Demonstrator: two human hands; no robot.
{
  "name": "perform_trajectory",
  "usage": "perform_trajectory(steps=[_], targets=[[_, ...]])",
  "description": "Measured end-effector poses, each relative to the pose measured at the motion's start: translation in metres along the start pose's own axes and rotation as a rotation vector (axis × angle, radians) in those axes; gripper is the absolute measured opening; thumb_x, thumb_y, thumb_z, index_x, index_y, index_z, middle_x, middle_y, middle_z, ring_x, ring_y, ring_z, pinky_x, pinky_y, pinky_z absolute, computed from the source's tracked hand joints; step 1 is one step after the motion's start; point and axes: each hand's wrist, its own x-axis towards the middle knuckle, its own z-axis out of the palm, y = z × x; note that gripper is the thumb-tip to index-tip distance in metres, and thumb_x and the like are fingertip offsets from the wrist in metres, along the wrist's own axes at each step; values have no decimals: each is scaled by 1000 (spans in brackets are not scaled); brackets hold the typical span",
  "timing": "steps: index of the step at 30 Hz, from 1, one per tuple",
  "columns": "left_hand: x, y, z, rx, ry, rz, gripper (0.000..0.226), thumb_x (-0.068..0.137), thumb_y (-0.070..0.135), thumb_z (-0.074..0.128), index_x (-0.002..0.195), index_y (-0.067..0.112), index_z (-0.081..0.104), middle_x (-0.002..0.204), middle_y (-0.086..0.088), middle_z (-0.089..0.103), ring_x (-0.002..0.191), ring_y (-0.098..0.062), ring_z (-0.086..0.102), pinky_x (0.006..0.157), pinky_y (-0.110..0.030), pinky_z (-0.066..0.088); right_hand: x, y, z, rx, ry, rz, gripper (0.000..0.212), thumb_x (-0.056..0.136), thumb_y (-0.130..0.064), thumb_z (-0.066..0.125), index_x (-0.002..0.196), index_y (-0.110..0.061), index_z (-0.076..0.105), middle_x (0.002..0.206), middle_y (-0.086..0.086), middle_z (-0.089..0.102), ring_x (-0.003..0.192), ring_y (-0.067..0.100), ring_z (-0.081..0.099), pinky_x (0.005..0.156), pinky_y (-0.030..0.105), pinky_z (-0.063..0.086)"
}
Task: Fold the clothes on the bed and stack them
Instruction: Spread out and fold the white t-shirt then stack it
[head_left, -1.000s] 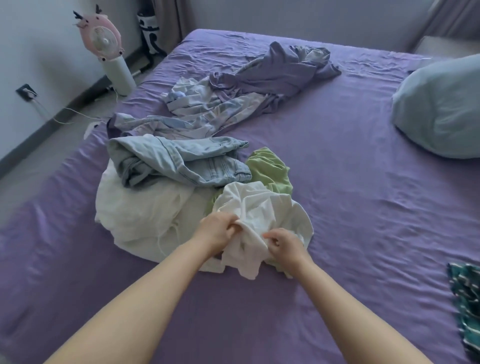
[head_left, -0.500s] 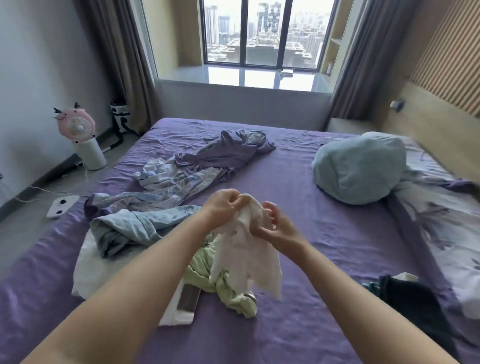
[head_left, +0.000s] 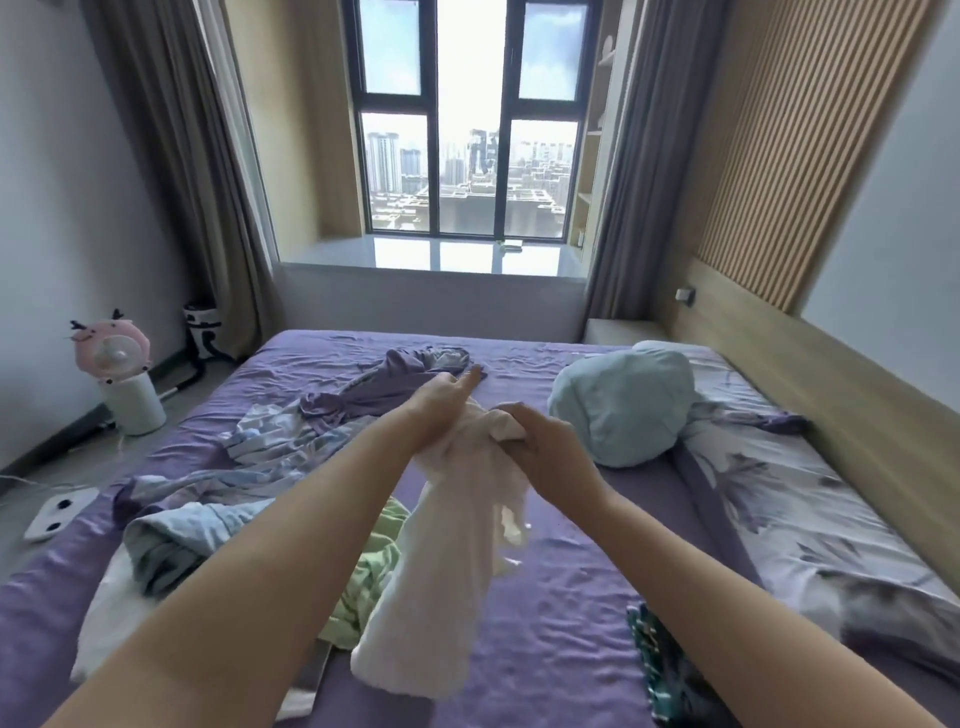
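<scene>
- Purple sheets cover the bed (head_left: 545, 597), which runs toward a tall window (head_left: 467, 156) at 12 o'clock, with grey curtains either side and a slatted headboard wall along the right.
- A second ago the white garment (head_left: 447, 561) lay bunched on the heap at the near left of the bed, both hands pinching into it; now it is lifted clear and hangs in the air as a long, twisted drape. The view has risen with it, from the heap up to the window.
- I read this as the pick-up being done and the shaking-out starting: the garment is off the pile but not spread, so no fold is made yet, and no folded stack shows anywhere on the bed.
- The left hand (head_left: 447, 397) holds the top of the cloth from the 10 o'clock side; its forefinger points straight out, and the remaining fingers are hidden behind the cloth, so how that grip closes I cannot tell.
- The right hand (head_left: 540, 441) is clenched round a bunched white edge at the top, thumb and fingers curled on it.
- From both grips the garment falls toward 6 o'clock, its lower end hanging over the green garment (head_left: 371, 582).
- Jeans (head_left: 171, 540) and printed clothes (head_left: 280, 452) wait at 9 o'clock; a blue pillow (head_left: 623, 410) sits at 2 o'clock.
</scene>
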Motion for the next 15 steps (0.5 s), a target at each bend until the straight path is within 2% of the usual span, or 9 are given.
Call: perform_trajectory(steps=[3, 5, 6, 8, 10, 12, 13, 15], targets=[[-21, 17, 9, 24, -109, 121, 68, 89, 68, 34, 133, 20, 52, 137, 0, 50, 129, -20, 43, 100, -23, 27, 9, 0, -33, 204, 12, 184, 22, 82, -14, 71, 102, -15, 63, 96, 11, 70, 88, 25, 64, 84, 40, 49], [-35, 28, 15, 17, -210, 162, 73, 73, 83, 41, 125, 35, 56, 125, 12, 51, 120, -12, 45, 101, -19, 25, 10, 3, -50, 305, 39, 273, 19, 80, -16, 74, 92, -14, 59, 82, 9, 66, 72, 14, 62, 69, 35, 50], [-38, 32, 19, 51, -257, 190, 73, 62, 89, 47, 116, 41, 59, 122, 11, 53, 118, -12, 48, 106, -24, 30, 10, 5, -57, 330, 57, 286, 15, 81, -15, 72, 86, -13, 58, 75, 5, 63, 63, 7, 60, 58, 31, 49], [-40, 39, 27, 319, -274, 277, 56, 58, 80, 63, 100, 43, 59, 115, 5, 52, 115, -13, 47, 103, -34, 39, 10, 8, -69, 398, 81, 305, 11, 84, -13, 68, 79, -15, 58, 68, 1, 60, 52, -1, 57, 46, 23, 45], [-39, 44, 37, 574, -186, 369, 42, 67, 59, 74, 93, 33, 53, 105, 3, 49, 104, -15, 46, 96, -33, 41, 9, 8, -79, 463, 80, 353, 8, 88, -18, 65, 84, -16, 59, 76, 5, 62, 62, 8, 62, 46, 24, 48], [-40, 51, 46, 524, -125, 383, 40, 74, 43, 76, 102, 21, 57, 103, 0, 57, 101, -19, 53, 92, -34, 44, 9, 7, -88, 447, 61, 375, 8, 89, -22, 63, 92, -15, 59, 85, 8, 64, 74, 18, 64, 54, 31, 53], [-42, 55, 49, 454, -103, 374, 46, 75, 39, 76, 112, 18, 59, 109, -1, 59, 106, -21, 56, 94, -36, 45, 9, 5, -93, 438, 54, 375, 9, 90, -23, 61, 94, -15, 60, 87, 9, 64, 76, 20, 64, 56, 33, 54], [-48, 62, 53, 361, 0, 352, 67, 74, 40, 77, 131, 21, 50, 123, -3, 51, 114, -20, 51, 99, -38, 42, 9, 0, -106, 443, 77, 371, 9, 91, -24, 58, 91, -15, 59, 84, 8, 63, 71, 19, 63, 54, 32, 53]])
